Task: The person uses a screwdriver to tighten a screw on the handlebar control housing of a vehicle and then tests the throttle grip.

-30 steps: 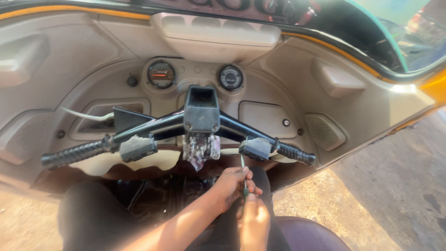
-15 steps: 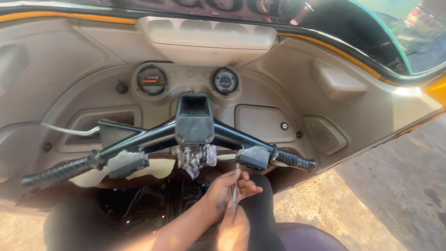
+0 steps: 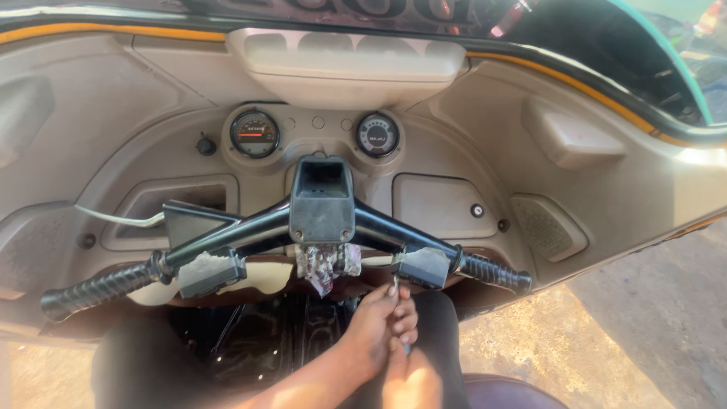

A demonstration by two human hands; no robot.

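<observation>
My left hand [image 3: 375,326] reaches up from the lower left, its fingers pinched round a thin metal tool shaft [image 3: 394,286]. The shaft's tip points up at the underside of the grey right switch housing [image 3: 424,265] on the black handlebar [image 3: 322,204]. My right hand [image 3: 413,379] sits just below and against the left hand and grips the tool's lower end, which is mostly hidden. A crumpled silvery wad [image 3: 326,266] hangs under the handlebar's centre block, left of my hands.
The beige dashboard carries two round gauges [image 3: 255,135] [image 3: 376,135]. Ribbed rubber grips [image 3: 98,291] [image 3: 492,273] end the bar, and a left switch housing [image 3: 208,273] sits near the left grip. A white wire [image 3: 121,220] runs at the left. Bare ground [image 3: 606,341] shows at the right.
The view has shifted a little. Both hands stay under the right switch housing, and the tool has dipped and come back up with its tip at the housing.
</observation>
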